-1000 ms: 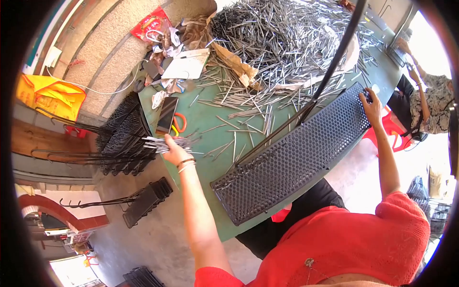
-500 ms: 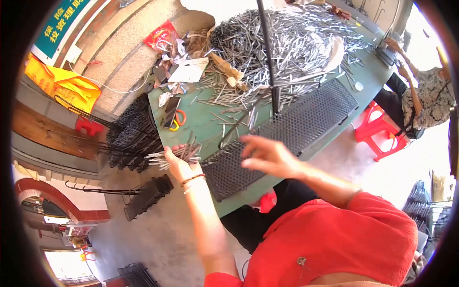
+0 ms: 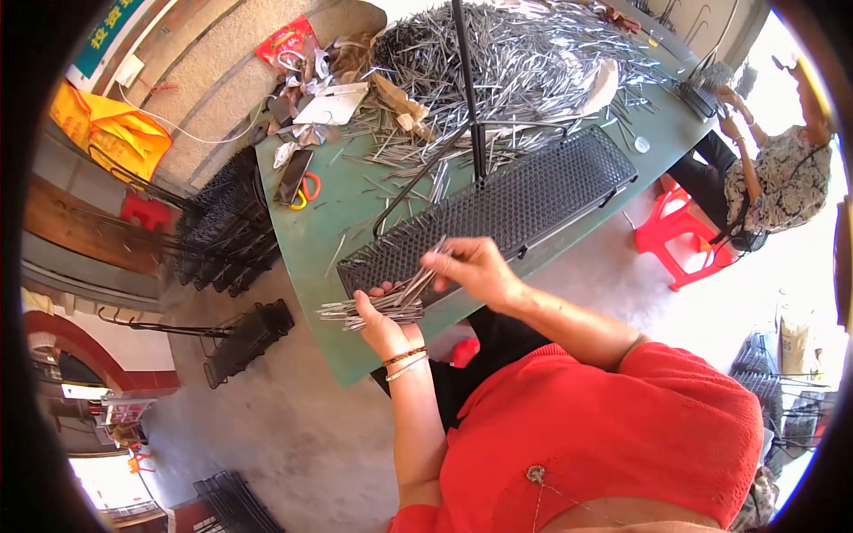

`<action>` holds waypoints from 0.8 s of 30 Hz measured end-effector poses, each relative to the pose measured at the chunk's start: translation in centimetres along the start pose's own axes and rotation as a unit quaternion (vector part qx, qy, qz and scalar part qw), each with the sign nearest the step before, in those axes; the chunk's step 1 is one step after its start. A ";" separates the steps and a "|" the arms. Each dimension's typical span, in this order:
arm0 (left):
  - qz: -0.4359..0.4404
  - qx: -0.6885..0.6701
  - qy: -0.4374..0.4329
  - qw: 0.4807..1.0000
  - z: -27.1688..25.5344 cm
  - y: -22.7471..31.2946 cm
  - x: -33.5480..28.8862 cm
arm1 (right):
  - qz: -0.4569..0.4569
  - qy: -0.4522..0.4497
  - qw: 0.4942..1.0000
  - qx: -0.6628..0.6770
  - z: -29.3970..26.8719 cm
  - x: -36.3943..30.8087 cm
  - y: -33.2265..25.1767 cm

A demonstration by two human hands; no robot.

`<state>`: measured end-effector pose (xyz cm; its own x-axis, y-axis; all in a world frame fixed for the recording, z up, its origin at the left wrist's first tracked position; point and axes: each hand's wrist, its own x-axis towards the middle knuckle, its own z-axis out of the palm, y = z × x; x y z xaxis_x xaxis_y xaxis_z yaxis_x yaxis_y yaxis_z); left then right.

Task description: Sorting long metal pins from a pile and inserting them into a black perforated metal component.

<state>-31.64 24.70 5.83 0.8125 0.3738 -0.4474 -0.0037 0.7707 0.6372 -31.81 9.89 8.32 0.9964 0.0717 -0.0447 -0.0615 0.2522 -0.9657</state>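
Observation:
My left hand (image 3: 386, 338) is closed around a loose bundle of thin grey metal rods (image 3: 407, 306) at the table's near left edge. Thumb and fingers of my right hand (image 3: 484, 275) pinch the upper ends of some rods from that bundle. Just beyond both hands lies a long black mesh rack (image 3: 542, 191), its top full of small holes. Short rods seem to stand in its near left end, though they are too small to make out well. A black upright post (image 3: 469, 80) with a bent wire frame rises behind the rack.
A big heap of metal rods (image 3: 524, 71) covers the far part of the green table (image 3: 298, 284). A phone (image 3: 293, 175) and orange-handled scissors (image 3: 310, 188) lie at the left. Stacked black racks (image 3: 227, 222) stand beside the table. Another person (image 3: 782, 178) works at the far right near a red stool (image 3: 680, 235).
My left hand has moved right with the rods, over the table's edge. My right hand, apart from the bundle before, now pinches rods at its upper end. The view has shifted slightly.

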 end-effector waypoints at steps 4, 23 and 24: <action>-0.071 0.037 -0.104 0.991 -2.8 1.5 0.6 | 0.075 -0.050 0.995 -0.033 -2.2 1.5 -2.3; -0.185 0.154 -0.177 0.954 -6.9 -0.2 -4.0 | 0.174 -0.232 0.947 -0.138 1.4 2.7 2.4; -0.184 0.143 -0.165 0.958 -6.8 -0.2 -4.0 | 0.171 -0.208 0.957 -0.112 1.5 2.6 2.6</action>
<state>-38.79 26.58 3.25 0.8678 -0.1160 -0.4832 0.4410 0.6277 0.6414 -29.43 12.13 6.09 0.8084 0.5024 -0.3067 -0.3187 -0.0646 -0.9457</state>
